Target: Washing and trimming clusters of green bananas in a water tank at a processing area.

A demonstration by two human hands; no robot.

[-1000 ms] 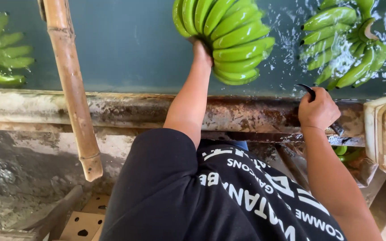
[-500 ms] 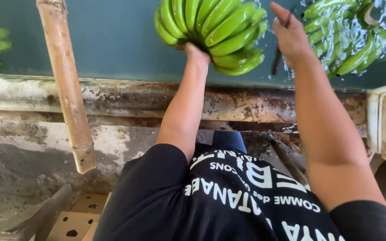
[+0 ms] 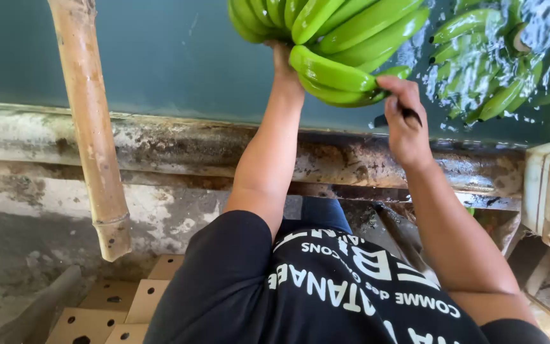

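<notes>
Fingers of the left hand (image 3: 282, 58) clamp the green banana bunch (image 3: 332, 38) from below; right hand (image 3: 405, 124) fingers grip a dark knife (image 3: 408, 113) beside it.

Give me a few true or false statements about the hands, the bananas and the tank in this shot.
1. The left hand holds up a green banana bunch. True.
2. The right hand is empty. False: it grips a small dark tool.
3. More bananas float in the water at right. True.
4. The bamboo pole lies flat in the water. False: it stands leaning against the tank wall.
5. The bananas are ripe yellow. False: all are green.
</notes>
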